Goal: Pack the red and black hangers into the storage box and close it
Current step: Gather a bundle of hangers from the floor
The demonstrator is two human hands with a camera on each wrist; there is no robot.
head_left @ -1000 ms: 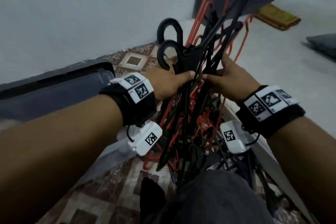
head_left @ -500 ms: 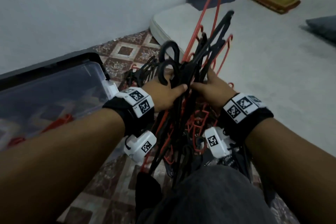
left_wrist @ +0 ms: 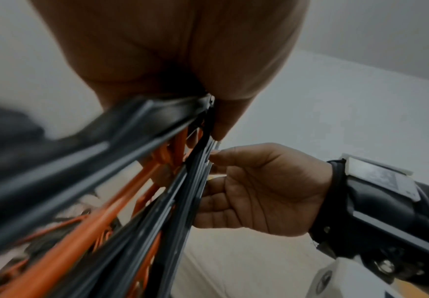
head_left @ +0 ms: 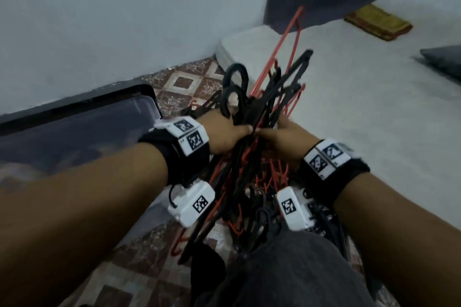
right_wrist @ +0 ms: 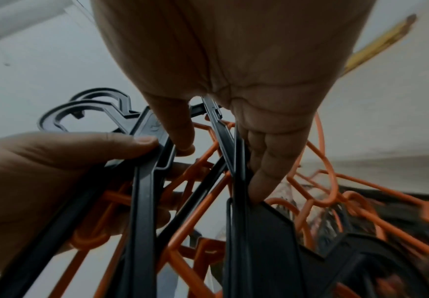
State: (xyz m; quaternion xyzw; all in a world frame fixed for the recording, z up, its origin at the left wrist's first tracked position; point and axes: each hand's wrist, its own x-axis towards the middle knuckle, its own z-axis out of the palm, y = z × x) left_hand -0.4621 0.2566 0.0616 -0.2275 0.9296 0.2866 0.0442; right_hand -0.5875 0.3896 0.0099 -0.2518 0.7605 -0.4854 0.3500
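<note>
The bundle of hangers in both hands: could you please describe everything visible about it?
The bundle of hangers is a tangled mix of thin red and broader black plastic-looking hangers. The left hand and right hand grip its middle from either side. Two black hooks stick up, red bars jut farther out, and the lower ends hang down toward the person's knee.

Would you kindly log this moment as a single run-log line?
left hand: grips hanger bundle | right hand: grips same bundle | storage box: open, left of bundle | lid: not yet closed
</note>
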